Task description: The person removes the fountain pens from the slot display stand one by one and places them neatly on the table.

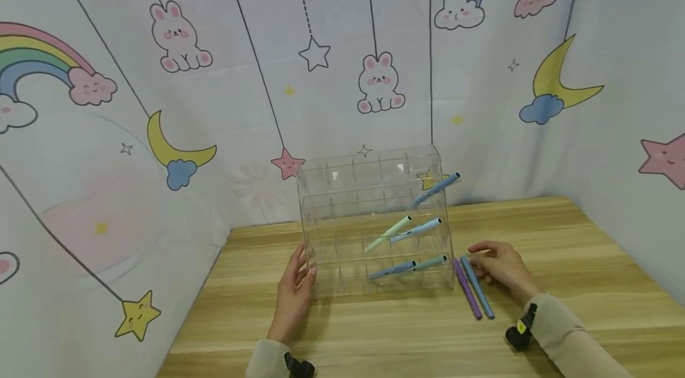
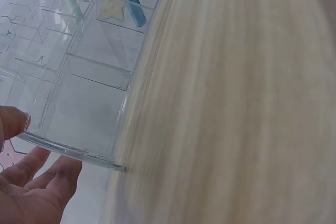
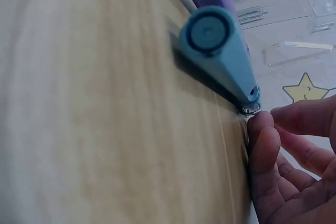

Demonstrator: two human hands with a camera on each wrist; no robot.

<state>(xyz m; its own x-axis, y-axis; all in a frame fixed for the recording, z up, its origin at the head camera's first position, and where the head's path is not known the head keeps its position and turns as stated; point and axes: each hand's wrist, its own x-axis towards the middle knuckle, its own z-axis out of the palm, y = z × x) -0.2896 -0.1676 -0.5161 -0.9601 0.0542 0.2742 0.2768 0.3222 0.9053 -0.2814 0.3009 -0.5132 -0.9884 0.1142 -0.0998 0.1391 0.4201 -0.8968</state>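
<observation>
Right hand at the blue pen, left hand on the rack

The blue pen [image 1: 478, 287] lies on the counter [image 1: 385, 330], just right of the clear rack [image 1: 342, 235], with the purple pen [image 1: 468, 289] close along its left side. The right hand [image 1: 503, 268] is at the far half of the blue pen, its fingers bent and narrow; whether they pinch the pen or only rest against it, I cannot tell. The left hand [image 1: 293, 289] holds the rack's left side, thumb on one face of the wall and fingers on the other.

The step in hand looks like picking up the blue pen. It would go best with thumb and forefinger set across the pen's narrow width, close to its middle, so that neither end dips. Coming in from the right should leave the purple pen undisturbed; closing too far over could roll both. A light, steady left grip is probably enough to keep the rack from sliding.

The blue pen's long axis runs mostly away from the person, its far end slanting left toward the rack's lower right corner. Its round end with the dark ring points back toward the person. The purple pen lies nearly parallel.
</observation>
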